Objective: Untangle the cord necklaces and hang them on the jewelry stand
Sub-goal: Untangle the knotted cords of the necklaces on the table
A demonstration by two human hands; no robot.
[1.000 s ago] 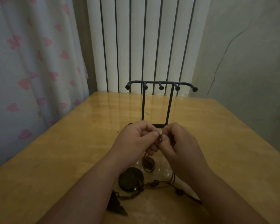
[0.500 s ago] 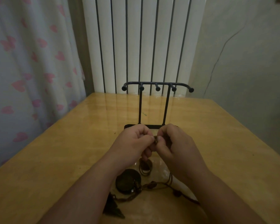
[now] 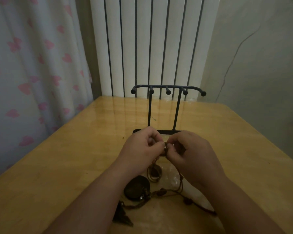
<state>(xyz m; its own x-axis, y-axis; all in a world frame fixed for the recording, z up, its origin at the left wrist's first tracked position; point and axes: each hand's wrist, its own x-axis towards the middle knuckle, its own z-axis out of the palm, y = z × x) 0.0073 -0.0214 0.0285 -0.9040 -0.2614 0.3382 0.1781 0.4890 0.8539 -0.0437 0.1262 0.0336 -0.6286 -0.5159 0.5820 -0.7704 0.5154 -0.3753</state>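
Looking down on a wooden table (image 3: 57,166), open tabletop at 9 and 3 o'clock, its edges well apart from the work, with the black jewelry stand (image 3: 167,88) upright at 12 o'clock, hooks bare. Just below it, left hand (image 3: 140,152) and right hand (image 3: 193,156), fingers curled, pinching one knot of the cord necklaces (image 3: 166,149) as a second ago; hardly moved, so probably still untangling, pendants (image 3: 136,189) trailing toward 6 o'clock.

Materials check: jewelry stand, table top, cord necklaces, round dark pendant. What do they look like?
Jewelry stand: thin dark rods, ball-tipped pegs, flat base; likely painted metal, matte.
Table: yellowish wood or laminate, glossy; it mirrors the radiator.
Cord necklaces: brown knotted cord, matte; fibre or leather, unclear.
Round pendant: dark dull disc; stone, wood or resin, too dim to tell.
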